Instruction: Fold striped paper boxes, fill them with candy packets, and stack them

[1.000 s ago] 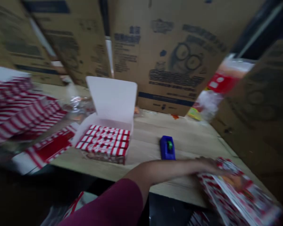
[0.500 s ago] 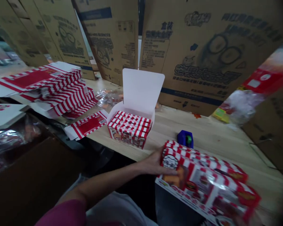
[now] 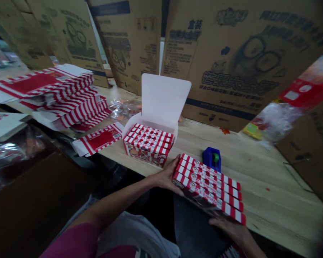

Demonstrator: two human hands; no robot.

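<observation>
A row of several slim red-and-white striped boxes [image 3: 210,188] rests at the table's front edge, narrow sides facing up. My left hand [image 3: 165,178] grips the left end of the row, its thumb along the near face and its fingers at the far corner. Against the near right side presses my right hand [image 3: 227,227], its fingers partly hidden under the boxes. Left of the row stands an open display box [image 3: 146,156] packed with similar striped boxes, its white lid [image 3: 164,96] upright. Just behind the held row sits a blue tape dispenser [image 3: 212,158] with a green core.
Flattened striped cartons [image 3: 72,95] are stacked at the left, with a single one [image 3: 99,139] beside the display box. Large brown cardboard boxes [image 3: 218,64] line the back. Plastic-wrapped packs [image 3: 277,118] lie at the right. An open brown carton [image 3: 43,200] sits below at the left.
The held striped boxes have turned from showing their printed front to showing their narrow sides, and come down onto the table edge. My right hand has come into clearer view.
</observation>
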